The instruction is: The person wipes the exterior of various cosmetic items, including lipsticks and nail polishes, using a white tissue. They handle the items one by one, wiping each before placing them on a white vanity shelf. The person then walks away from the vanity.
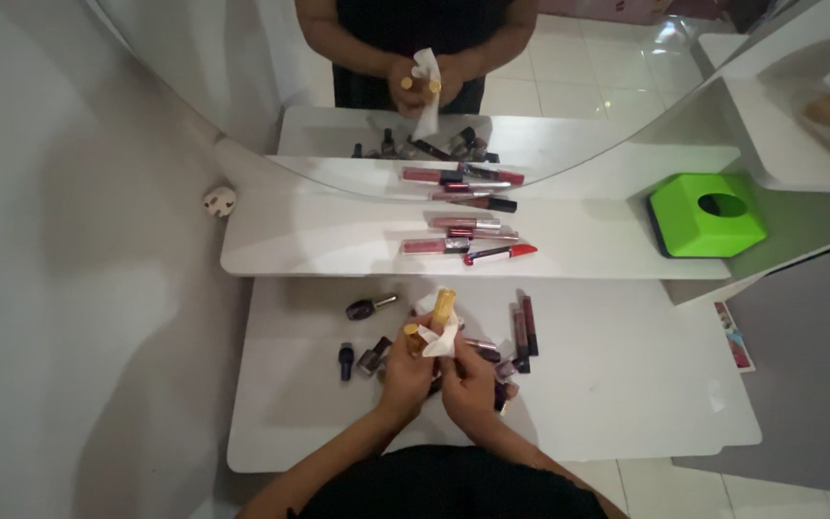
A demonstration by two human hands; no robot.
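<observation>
While the left hand [405,370] grips the small gold-capped tube [444,306] over the white vanity table [626,384], the right hand [468,380] pinches a white tissue [442,336] around it. Best approach: hold firm, wipe lengthwise, clear of the scattered lip glosses [523,332].

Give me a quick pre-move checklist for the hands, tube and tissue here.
1. Left hand holds the gold tube: ok, tube upright above the fingers.
2. Right hand on the white tissue: ok, tissue wrapped against the tube.
3. Tube cap on or off: cannot tell, too small.
4. Tissue box in view: ok, green box on the shelf at right.
5. Table around the hands: not ok, nail polish bottle and lip gloss tubes lie close by.
</observation>
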